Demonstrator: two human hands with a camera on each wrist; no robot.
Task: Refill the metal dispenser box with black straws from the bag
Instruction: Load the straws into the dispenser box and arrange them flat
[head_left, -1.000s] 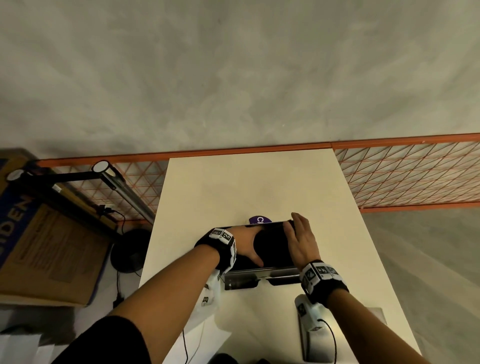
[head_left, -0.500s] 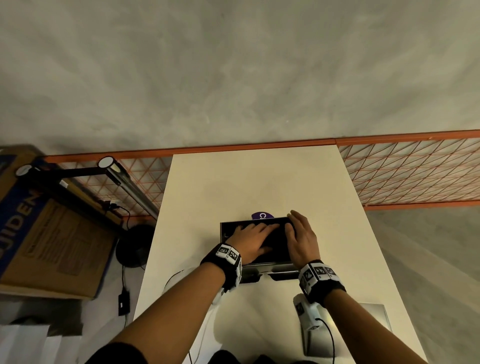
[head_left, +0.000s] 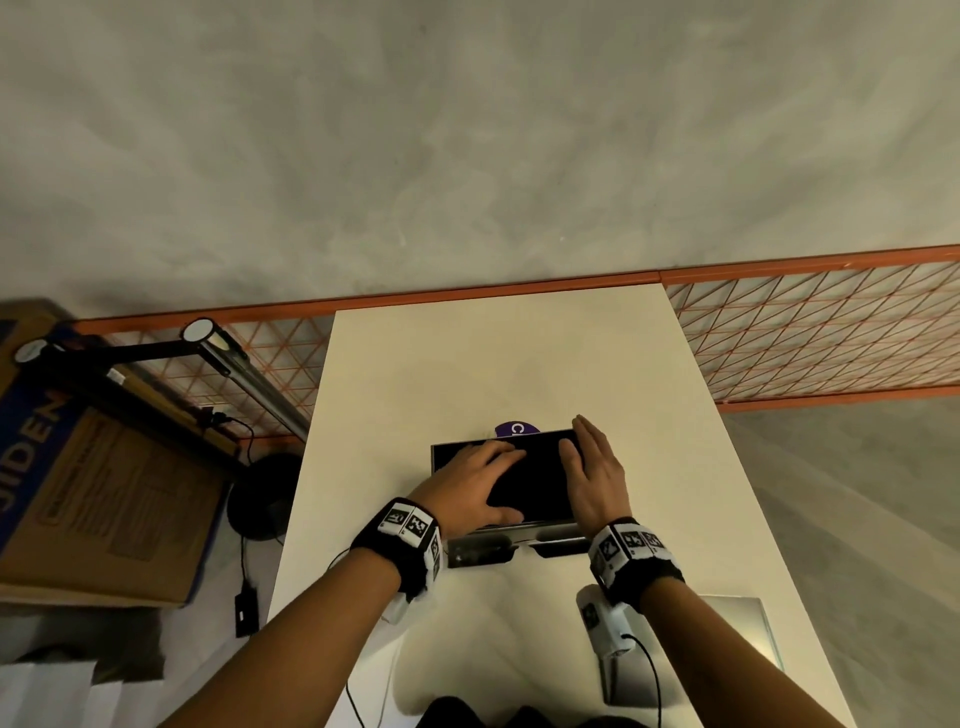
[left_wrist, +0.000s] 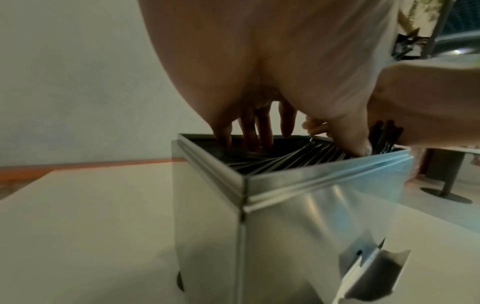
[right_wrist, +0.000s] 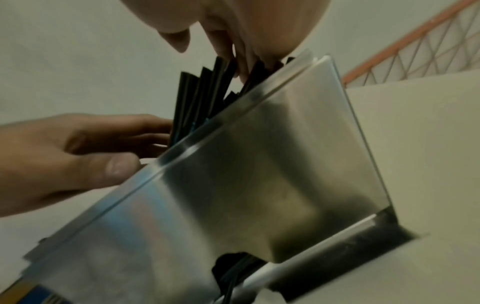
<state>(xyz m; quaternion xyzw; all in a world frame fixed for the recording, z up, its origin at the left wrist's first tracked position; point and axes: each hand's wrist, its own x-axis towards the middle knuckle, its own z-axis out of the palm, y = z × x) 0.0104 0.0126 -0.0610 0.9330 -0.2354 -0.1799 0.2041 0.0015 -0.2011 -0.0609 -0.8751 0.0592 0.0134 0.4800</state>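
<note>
Where the white table (head_left: 467, 364) meets orange mesh fencing (head_left: 810, 332), both flat hands press straws (left_wrist: 298, 158).

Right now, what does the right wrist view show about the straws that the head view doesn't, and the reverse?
Only the right wrist view shows some black straws sticking up askew above the rim, and more at the bottom dispensing slot. Only the head view shows the table, a purple item behind the box and the orange mesh fence. Both show the metal dispenser box, with the left hand and right hand flat over its open top.
</note>
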